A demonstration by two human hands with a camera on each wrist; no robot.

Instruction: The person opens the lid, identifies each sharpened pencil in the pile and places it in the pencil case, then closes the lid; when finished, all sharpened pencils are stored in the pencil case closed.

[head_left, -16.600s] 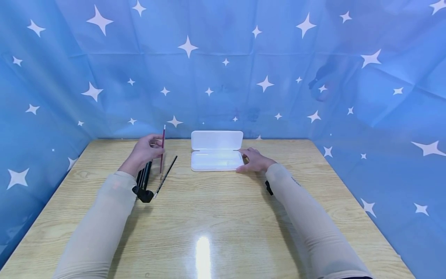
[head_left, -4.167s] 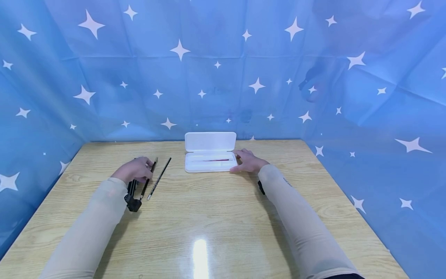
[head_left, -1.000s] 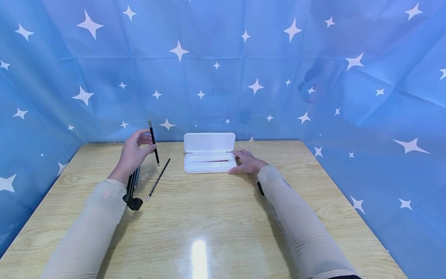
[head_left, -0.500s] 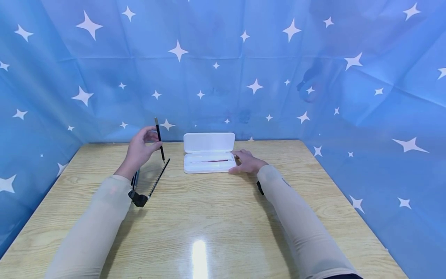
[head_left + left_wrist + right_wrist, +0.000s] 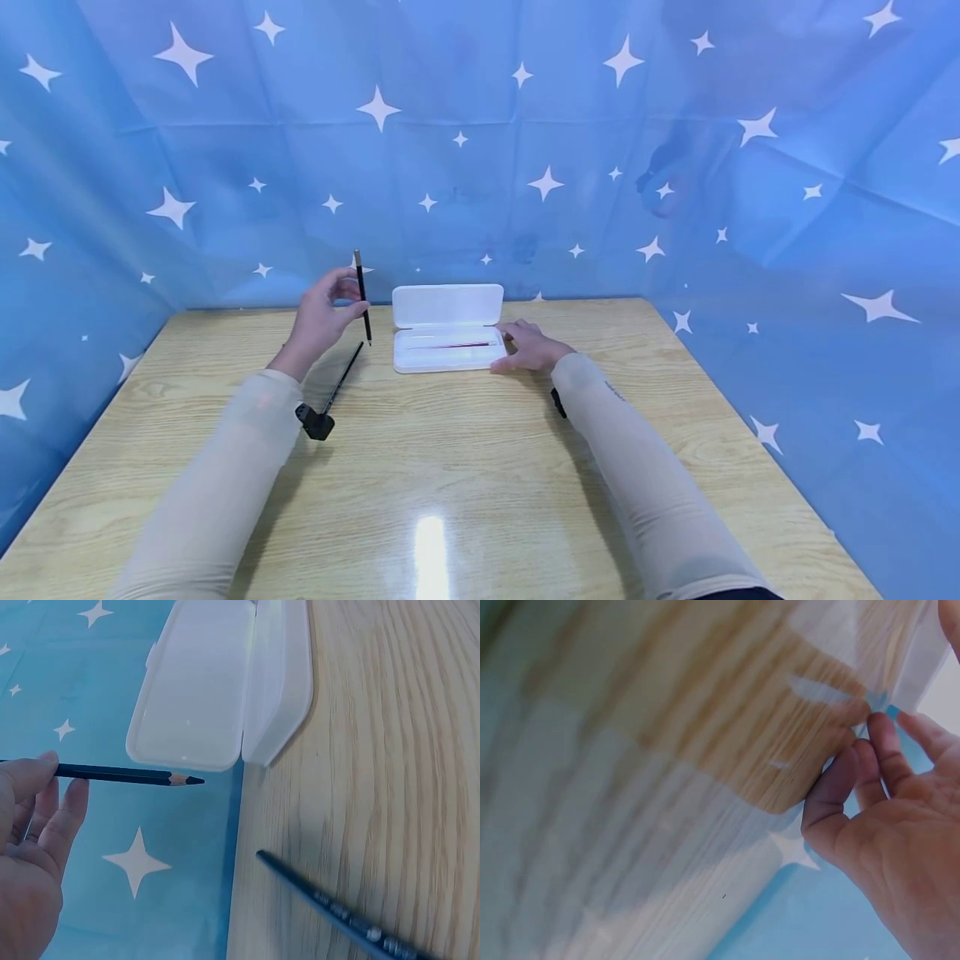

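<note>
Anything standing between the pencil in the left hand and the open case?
Nothing visible. The held pencil is just left of the case, whose lid is up; the loose pencil lies lower, on the table.

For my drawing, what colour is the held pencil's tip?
The pencil tip is black, clearest in the left wrist view.

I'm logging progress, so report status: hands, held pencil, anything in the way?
Left hand pinches dark pencil aloft, tip down. Right hand holds open white case by right end. Nothing seen between pencil and case.
</note>
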